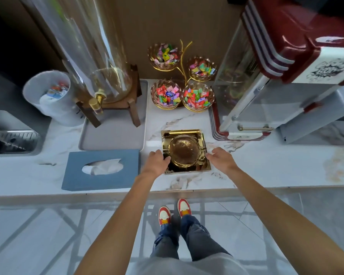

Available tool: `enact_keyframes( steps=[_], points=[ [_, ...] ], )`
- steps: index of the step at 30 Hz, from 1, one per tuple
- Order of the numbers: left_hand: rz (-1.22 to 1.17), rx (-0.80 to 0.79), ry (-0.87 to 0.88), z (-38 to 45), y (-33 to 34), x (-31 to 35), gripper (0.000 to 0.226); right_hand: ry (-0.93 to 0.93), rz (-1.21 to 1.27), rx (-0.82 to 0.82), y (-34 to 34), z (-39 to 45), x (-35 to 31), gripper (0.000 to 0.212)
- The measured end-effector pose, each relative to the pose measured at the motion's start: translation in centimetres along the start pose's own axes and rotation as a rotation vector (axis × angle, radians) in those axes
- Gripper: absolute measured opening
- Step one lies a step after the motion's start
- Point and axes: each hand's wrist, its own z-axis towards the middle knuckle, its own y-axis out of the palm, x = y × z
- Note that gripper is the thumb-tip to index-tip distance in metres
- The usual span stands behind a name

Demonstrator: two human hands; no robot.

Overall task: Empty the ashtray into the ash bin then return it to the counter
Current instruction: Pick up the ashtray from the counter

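Note:
A square gold ashtray [184, 149] with a round bowl in its middle sits flat on the white marble counter [266, 167], near the front edge. My left hand [157, 160] rests against its left rim, fingers curled onto the edge. My right hand [219, 157] touches its right rim the same way. Both hands are on the ashtray's sides while it stays on the counter. No ash bin is in view.
A blue tissue box [101, 169] lies left of the ashtray. Behind are a grey tray [115, 135] with a glass drink dispenser [99, 76], several candy bowls [182, 96], a red popcorn machine [276, 76] at right, a white cup [48, 96] and a sink [12, 141] at left.

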Motion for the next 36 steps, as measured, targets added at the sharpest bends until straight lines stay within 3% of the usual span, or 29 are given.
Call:
enact_keyframes(
  steps=[6,10,14,20,25,31,36],
  points=[
    [-0.11,-0.035,-0.065,3.2,0.8,1.4,0.06,0.038,-0.061,-0.091,0.7,4.3,-1.2,0.052],
    [-0.097,-0.018,-0.115,5.7,0.9,2.2,0.059,-0.051,-0.218,-0.086,1.1,6.6,-1.5,0.044],
    [-0.025,-0.04,-0.171,7.5,0.8,2.9,0.057,-0.146,-0.356,-0.106,1.2,7.6,-1.2,0.048],
    [0.083,-0.019,-0.159,8.3,0.9,3.0,0.052,-0.135,-0.375,-0.093,1.4,8.4,-1.5,0.031],
    [0.055,-0.057,-0.128,8.4,0.5,2.1,0.05,-0.104,-0.438,-0.1,1.5,8.6,-2.2,0.038],
    [-0.029,-0.11,-0.179,8.3,0.0,1.8,0.053,-0.008,-0.374,-0.178,1.4,8.9,-2.7,0.029],
    [0.03,-0.108,-0.179,7.9,0.0,2.0,0.061,-0.045,-0.43,-0.186,1.5,8.8,-3.1,0.028]
  ],
)
